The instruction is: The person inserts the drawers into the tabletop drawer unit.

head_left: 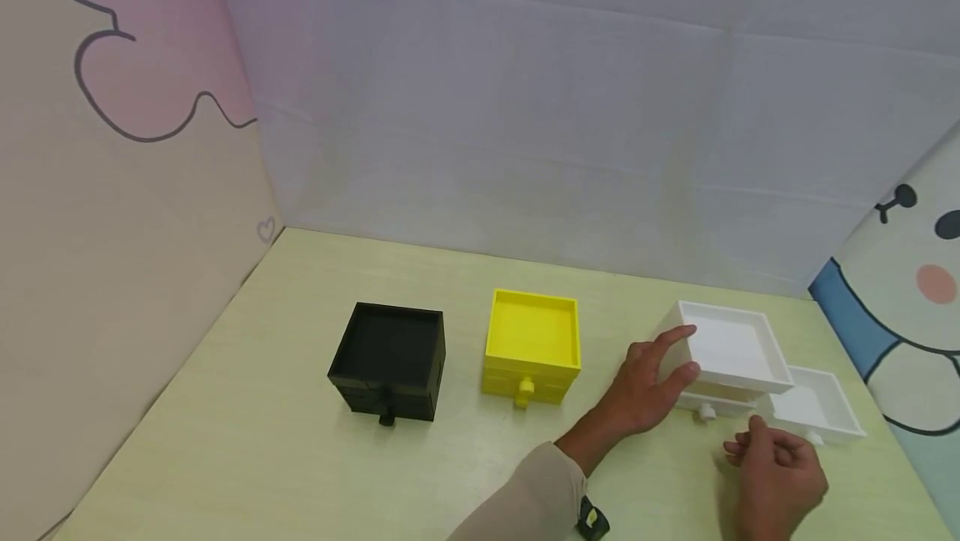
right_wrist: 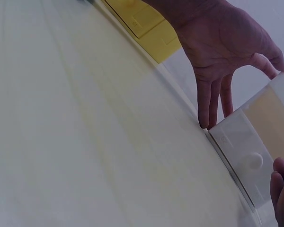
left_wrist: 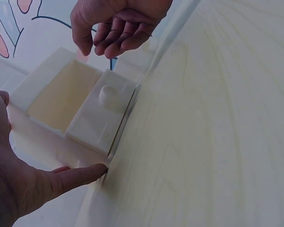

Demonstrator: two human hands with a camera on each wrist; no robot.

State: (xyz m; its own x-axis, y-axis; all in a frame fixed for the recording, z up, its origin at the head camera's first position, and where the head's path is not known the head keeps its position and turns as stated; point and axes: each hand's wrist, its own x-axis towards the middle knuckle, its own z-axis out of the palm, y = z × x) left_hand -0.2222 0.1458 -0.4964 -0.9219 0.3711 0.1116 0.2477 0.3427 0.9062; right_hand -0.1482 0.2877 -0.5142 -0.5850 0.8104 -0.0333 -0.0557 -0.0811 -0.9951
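Note:
My left hand [head_left: 641, 387] rests against the left side of a white drawer box [head_left: 735, 345], its fingers spread and mostly straight. One finger reaches up to the top rim in the right wrist view. The box's upper slot [left_wrist: 68, 94] gapes without a drawer. Below it sits a closed white drawer [left_wrist: 102, 111] with a round knob [right_wrist: 251, 161]. In front of the box's right part hovers my right hand [head_left: 780, 474], fingers loosely curled and nothing visible between them. A loose white drawer [head_left: 813, 403] with its own knob lies on the table right of the box.
A yellow drawer box [head_left: 532, 333] stands left of the white one, and a black drawer box [head_left: 388, 358] farther left. The pale wooden table [head_left: 285, 466] meets a white cloth backdrop [head_left: 487, 107] behind. A printed panel [head_left: 922, 316] borders the right side.

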